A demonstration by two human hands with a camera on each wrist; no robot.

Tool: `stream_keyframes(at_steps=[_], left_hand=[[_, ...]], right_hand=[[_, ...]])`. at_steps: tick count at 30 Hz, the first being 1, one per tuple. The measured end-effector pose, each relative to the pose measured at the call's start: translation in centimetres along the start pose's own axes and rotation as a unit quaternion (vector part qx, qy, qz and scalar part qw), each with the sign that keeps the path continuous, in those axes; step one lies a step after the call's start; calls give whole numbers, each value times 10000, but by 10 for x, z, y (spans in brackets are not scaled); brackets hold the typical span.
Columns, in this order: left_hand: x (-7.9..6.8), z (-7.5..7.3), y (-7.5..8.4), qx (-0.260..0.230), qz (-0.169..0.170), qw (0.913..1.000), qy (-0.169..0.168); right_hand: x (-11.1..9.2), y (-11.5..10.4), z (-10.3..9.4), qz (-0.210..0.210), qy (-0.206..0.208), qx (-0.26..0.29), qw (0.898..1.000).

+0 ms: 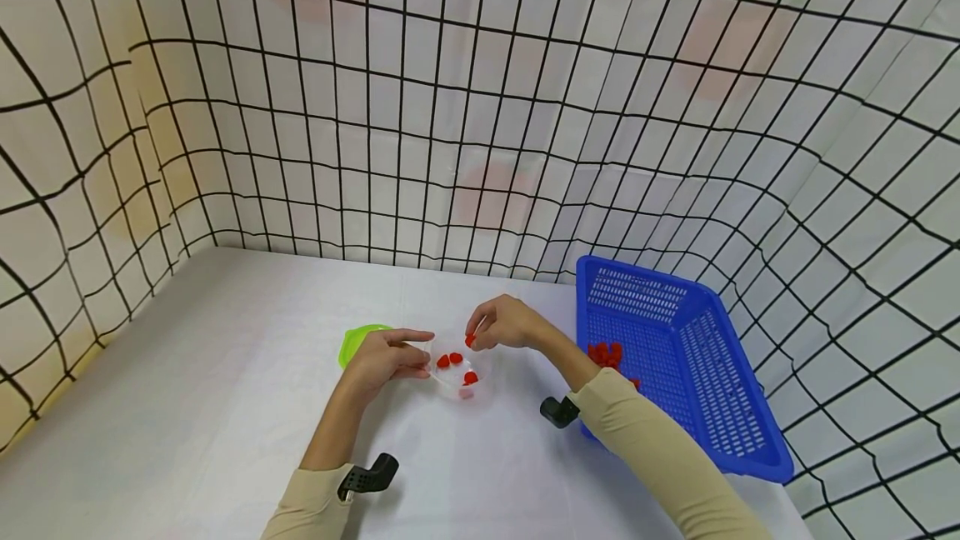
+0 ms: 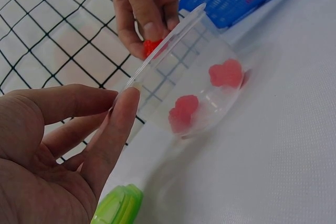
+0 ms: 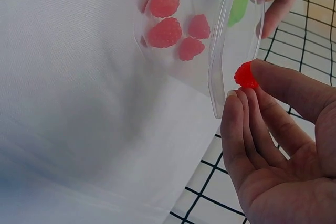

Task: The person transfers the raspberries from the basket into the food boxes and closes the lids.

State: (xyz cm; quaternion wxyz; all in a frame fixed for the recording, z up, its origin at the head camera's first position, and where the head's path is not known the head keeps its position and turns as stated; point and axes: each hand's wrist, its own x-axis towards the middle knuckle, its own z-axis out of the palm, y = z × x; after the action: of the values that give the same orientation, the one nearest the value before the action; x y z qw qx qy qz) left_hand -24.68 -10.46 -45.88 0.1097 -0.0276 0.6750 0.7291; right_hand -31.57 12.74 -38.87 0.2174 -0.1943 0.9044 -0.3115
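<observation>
A clear plastic bowl (image 2: pixel 157 90) stands on the white table with several red raspberries (image 3: pixel 165 32) lying inside. My left hand (image 1: pixel 382 361) pinches the bowl's rim between thumb and fingers at its left side. Over the bowl's right rim, my right hand (image 1: pixel 510 323) pinches one red raspberry (image 3: pixel 245 75) between thumb and fingertips. In the right wrist view that raspberry is close beside the rim. A bright green lid-like piece (image 1: pixel 360 342) lies just behind my left hand, partly hidden by it.
A blue perforated basket (image 1: pixel 705 357) stands to the right, with more red raspberries (image 1: pixel 604 354) at its left side, partly behind my right forearm. Black grid netting (image 1: pixel 450 107) over white sheets rises behind and beside the table (image 1: pixel 187 357).
</observation>
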Motion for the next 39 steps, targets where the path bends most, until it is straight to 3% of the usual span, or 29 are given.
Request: stream_keyframes(at_steps=[23, 39], left_hand=[[-3, 2, 2, -104, 76, 9999, -109], [-2, 1, 1, -131, 67, 9999, -46]], right_hand=[[-7, 1, -6, -1, 77, -223, 9997], [-48, -1, -68, -212, 539, 73, 9983]])
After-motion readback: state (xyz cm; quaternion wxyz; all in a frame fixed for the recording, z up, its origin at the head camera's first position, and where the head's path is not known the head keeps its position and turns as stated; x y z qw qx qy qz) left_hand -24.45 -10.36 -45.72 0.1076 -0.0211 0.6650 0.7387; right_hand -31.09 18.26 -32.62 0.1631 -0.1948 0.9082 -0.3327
